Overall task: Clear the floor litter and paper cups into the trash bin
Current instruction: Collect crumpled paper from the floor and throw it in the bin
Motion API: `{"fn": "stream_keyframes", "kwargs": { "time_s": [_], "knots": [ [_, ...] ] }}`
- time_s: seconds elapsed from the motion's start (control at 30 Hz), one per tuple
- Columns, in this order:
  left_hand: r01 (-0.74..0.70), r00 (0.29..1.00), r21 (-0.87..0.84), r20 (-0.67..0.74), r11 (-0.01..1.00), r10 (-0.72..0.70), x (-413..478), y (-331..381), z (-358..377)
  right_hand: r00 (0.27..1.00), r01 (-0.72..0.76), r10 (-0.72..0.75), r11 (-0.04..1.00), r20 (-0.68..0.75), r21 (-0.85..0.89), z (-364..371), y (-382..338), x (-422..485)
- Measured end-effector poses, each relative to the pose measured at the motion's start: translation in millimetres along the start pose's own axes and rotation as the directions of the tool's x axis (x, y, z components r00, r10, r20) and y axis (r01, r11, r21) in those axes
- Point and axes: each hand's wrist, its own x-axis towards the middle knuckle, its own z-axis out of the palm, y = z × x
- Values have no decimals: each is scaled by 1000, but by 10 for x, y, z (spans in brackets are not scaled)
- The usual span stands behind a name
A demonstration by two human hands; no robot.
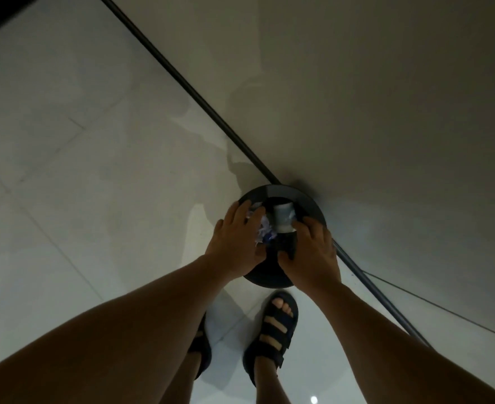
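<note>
Black bin point(307, 200) beneath | litter point(265, 230) — left hand point(234, 243) | paper cup point(282, 218) — right hand point(313, 252)

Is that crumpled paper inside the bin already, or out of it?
Out, in hand: the left hand grips the crumpled paper over the open top of the black bin; it is not dropped yet.

The scene is dim and grey, lit weakly from behind the person. The trash bin point(310, 201) reads as a near-black disc, its inside murky. Soft arm shadows fall on the glossy floor point(65, 170) left of the bin; a small glare spot point(314, 400) shines far below it. Wide-angle distortion swells the forearms point(124, 330) beneath the bin.
</note>
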Motion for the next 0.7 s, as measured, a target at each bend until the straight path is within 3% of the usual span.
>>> {"fn": "stream_keyframes", "kwargs": {
  "time_s": [0.17, 0.3, 0.5, 0.6, 0.7],
  "knots": [
    [68, 995, 26, 70, 997, -69, -426, 172, -651, 995, -60, 55, 996, 85, 61, -679, -266, -473],
    [51, 998, 24, 46, 998, -52, -873, 534, -1349, 998, -38, 32, 994, 59, 98, -1430, -612, -944],
    [-72, 997, -24, -6, 997, 72, -1630, 1161, -2272, 998, -63, 61, 986, 19, 157, -2360, -1026, -1828],
    [-172, 984, 29, 48, 985, 171, -1990, 1443, -2626, 987, -144, 154, 967, -33, 209, -2673, -1175, -2400],
    [-278, 954, 111, 146, 954, 261, -2341, 1677, -2939, 965, -230, 245, 961, -90, 151, -2925, -1274, -2933]
  ]
}}
